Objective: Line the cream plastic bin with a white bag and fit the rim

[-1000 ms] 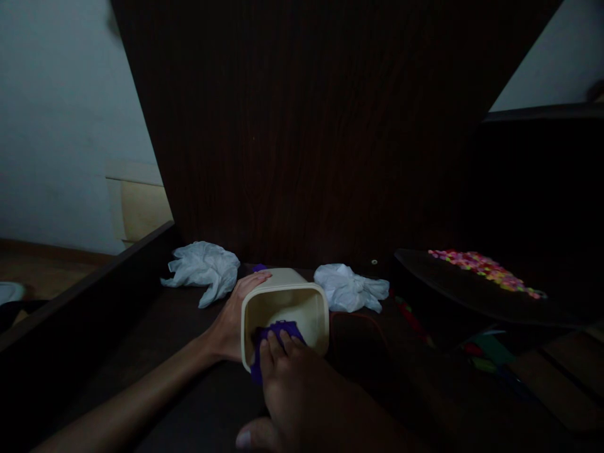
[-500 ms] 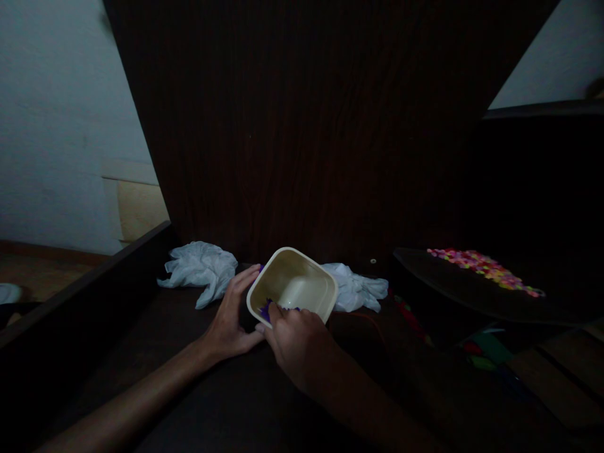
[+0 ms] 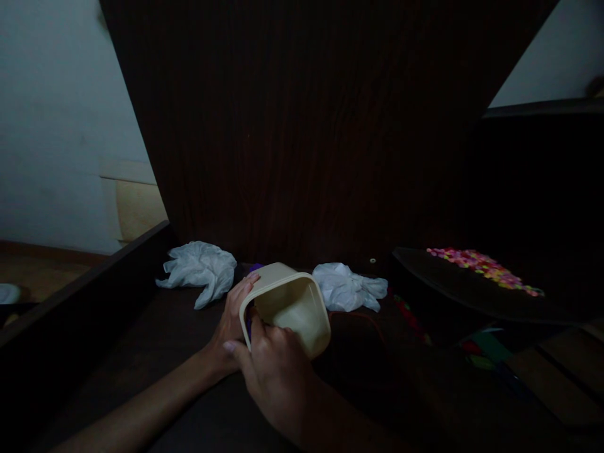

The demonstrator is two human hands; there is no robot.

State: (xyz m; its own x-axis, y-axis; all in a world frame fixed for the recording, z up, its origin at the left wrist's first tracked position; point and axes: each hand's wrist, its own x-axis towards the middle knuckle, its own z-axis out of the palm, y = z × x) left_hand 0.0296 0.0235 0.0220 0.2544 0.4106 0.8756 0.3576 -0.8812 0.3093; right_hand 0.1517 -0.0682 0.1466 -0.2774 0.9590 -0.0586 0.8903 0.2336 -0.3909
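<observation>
A cream plastic container (image 3: 295,308) with rounded corners is tilted on its side, its open mouth facing me. My left hand (image 3: 230,327) grips it from the left, fingers along the outer wall. The fingers of my right hand (image 3: 283,377) reach inside the mouth, curled and pressed to the left inner wall. Beneath them a little of a purple cloth (image 3: 250,319) shows; most of it is hidden. Another purple patch (image 3: 255,267) peeks out behind the container, and I cannot tell what it belongs to.
Crumpled white plastic bags lie left (image 3: 202,270) and right (image 3: 349,286) of the container. A dark upright panel (image 3: 306,126) rises behind. A low ledge (image 3: 117,270) runs along the left. Strung colourful beads or flowers (image 3: 486,270) rest on a dark surface at right.
The container has tipped further over, its mouth turning towards me and to the lower right. My right hand has shifted left and down along its inner wall.
</observation>
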